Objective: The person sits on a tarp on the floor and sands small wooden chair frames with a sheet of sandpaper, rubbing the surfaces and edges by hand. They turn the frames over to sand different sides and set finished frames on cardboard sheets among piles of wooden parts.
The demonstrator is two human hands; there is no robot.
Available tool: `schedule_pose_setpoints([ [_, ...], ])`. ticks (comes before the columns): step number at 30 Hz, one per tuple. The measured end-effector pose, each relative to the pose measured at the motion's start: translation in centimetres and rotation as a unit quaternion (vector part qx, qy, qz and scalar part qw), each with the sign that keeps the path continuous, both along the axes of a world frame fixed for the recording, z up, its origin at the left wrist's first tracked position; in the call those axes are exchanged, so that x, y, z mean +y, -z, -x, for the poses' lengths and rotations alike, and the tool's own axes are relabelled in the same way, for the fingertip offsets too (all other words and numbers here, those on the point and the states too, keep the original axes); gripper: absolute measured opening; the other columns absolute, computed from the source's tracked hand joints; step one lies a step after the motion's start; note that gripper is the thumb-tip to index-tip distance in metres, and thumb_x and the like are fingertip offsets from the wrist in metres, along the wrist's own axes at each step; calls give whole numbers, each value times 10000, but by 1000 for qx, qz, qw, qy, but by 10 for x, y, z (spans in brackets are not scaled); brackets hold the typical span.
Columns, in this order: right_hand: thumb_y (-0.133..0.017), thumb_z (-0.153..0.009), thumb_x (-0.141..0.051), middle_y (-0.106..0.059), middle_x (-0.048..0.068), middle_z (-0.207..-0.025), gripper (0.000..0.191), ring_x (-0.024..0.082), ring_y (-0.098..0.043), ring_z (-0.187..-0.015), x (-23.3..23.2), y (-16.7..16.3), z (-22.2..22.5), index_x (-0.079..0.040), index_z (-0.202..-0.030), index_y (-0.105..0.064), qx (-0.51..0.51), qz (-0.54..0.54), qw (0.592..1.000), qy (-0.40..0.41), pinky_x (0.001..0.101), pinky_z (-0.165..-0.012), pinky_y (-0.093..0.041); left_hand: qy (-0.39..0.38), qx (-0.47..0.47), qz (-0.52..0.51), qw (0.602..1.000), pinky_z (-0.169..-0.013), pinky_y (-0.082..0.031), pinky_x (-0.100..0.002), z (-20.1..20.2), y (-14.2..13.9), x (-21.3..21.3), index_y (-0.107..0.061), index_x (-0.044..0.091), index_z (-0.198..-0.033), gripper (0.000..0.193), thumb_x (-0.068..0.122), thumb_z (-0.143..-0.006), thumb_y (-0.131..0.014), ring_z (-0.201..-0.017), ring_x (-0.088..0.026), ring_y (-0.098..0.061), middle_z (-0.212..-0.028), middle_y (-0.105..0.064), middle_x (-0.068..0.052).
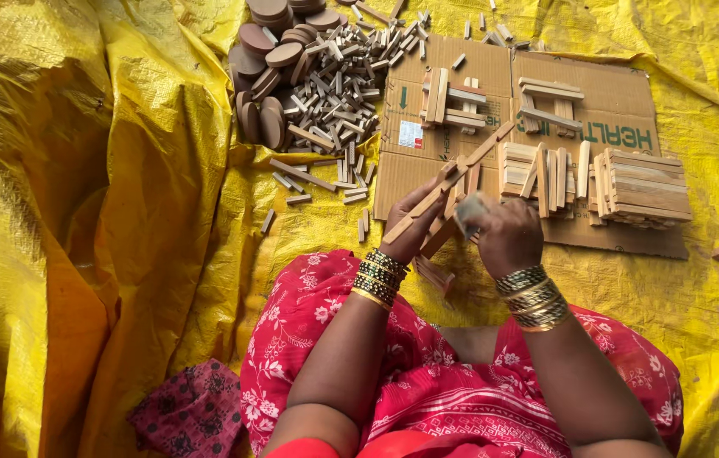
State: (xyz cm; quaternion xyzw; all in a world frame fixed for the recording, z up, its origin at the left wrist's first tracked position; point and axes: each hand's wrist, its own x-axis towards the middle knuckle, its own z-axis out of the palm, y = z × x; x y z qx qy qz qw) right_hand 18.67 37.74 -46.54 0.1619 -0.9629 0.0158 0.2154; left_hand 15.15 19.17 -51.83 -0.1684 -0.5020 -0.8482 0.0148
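Looking down from the head view, your left hand (pixel 414 222) grips a long wooden strip (pixel 448 182) near its lower end, slanting up over the flattened cardboard sheet (pixel 609 106). Your right hand (pixel 505 236) is clenched round a small grey block (pixel 470 212) set against the strip. I judge the strip light and stiff but thin enough to snap; hold it close to the worked spot. Stacked wooden pieces (pixel 639 188) lie just beside your right hand. A pile of small sticks (pixel 338 85) and round discs (pixel 262 68) sits well apart, with yellow tarpaulin (pixel 79 212) open leftward.
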Motion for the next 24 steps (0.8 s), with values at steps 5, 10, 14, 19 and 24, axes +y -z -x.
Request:
schedule_pose_setpoints([
  [5, -665, -1041, -308, -706, 63, -826, 257, 218, -659, -859, -30, 10, 9, -131, -868, -735, 17, -59, 997, 46, 407, -797, -528, 121, -42, -104, 986, -845, -568, -245, -10, -6, 6, -596, 54, -1450, 467, 97, -998, -700, -1021, -104, -663, -1254, -704, -50],
  [10, -657, -959, -223, -687, 71, -826, 176, 230, -654, -810, -24, 19, -12, -104, -1035, -761, 40, -15, 999, 18, 375, -725, -532, 125, -170, -70, 975, -766, -522, -232, -8, -4, 7, -657, 38, -1366, 367, 196, -1035, -641, -963, -78, -646, -1190, -722, -28],
  [14, -658, -969, -202, -724, 56, -791, 174, 240, -667, -726, 2, 2, -20, -233, -855, -787, -82, 53, 995, -13, 420, -652, -518, 31, -25, 44, 998, -875, -525, -252, -3, 12, 7, -698, -15, -1325, 366, 253, -1089, -618, -1030, -74, -645, -1186, -738, -38],
  [19, -656, -876, -169, -696, 120, -830, 130, 313, -675, -757, -19, 21, -27, -82, -950, -718, -37, -26, 996, 75, 468, -699, -548, 95, 0, 30, 995, -955, -527, -267, -2, 18, 17, -663, -15, -1363, 383, 246, -1095, -581, -1098, -99, -652, -1232, -718, -40],
  [24, -597, -768, -154, -702, 186, -971, 296, 315, -703, -863, -46, 47, -30, 13, -998, -679, 135, -33, 990, -17, 469, -799, -587, 64, 31, 56, 996, -1033, -521, -287, 0, 5, 12, -638, -9, -1376, 366, 209, -1096, -548, -1190, -144, -661, -1288, -711, -90],
])
